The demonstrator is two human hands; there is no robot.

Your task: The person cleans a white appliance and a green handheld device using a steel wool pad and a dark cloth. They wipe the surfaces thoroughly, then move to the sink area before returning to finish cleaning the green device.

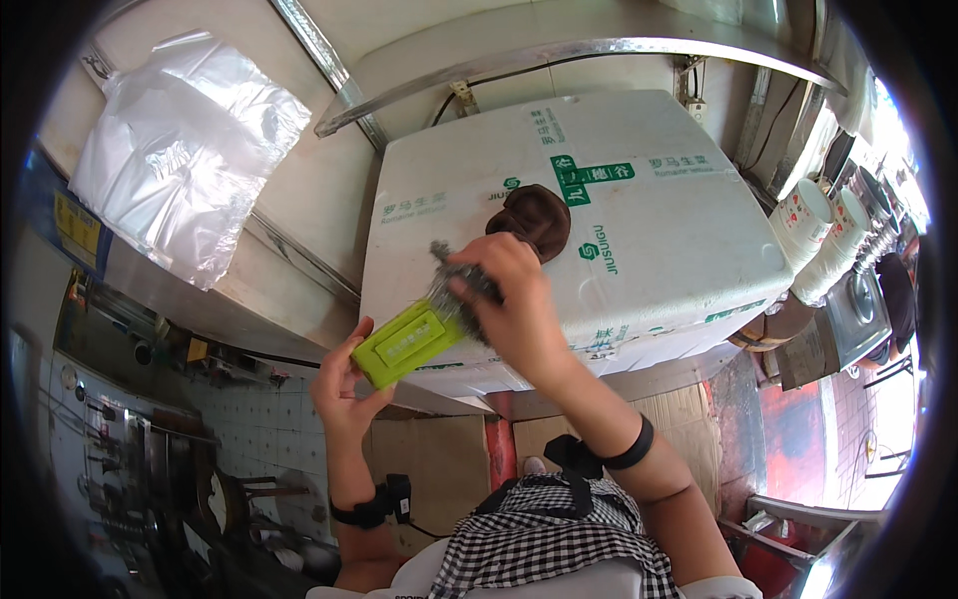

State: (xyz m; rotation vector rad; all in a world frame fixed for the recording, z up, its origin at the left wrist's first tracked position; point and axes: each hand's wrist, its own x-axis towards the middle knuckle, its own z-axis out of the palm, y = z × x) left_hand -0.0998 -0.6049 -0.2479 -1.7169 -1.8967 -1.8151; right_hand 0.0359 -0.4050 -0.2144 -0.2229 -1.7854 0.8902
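Note:
My left hand [348,385] grips the near end of a bright green rectangular plastic case or box [412,341], which has a raised panel with writing. My right hand [501,281] is closed on a bundle of dark, greyish bristly material [453,288] at the far end of the green thing; blur hides what exactly it is. Just beyond my right hand a crumpled dark brown cloth-like thing [546,217] lies on top of a large white foam box [673,232] with green print and clear tape.
Clear plastic bags [194,150] hang at the left. A metal-edged shelf [584,49] curves above the foam box. Stacked paper cups [804,213] and a steel container [857,307] stand at the right. Flattened cardboard [430,449] covers the floor.

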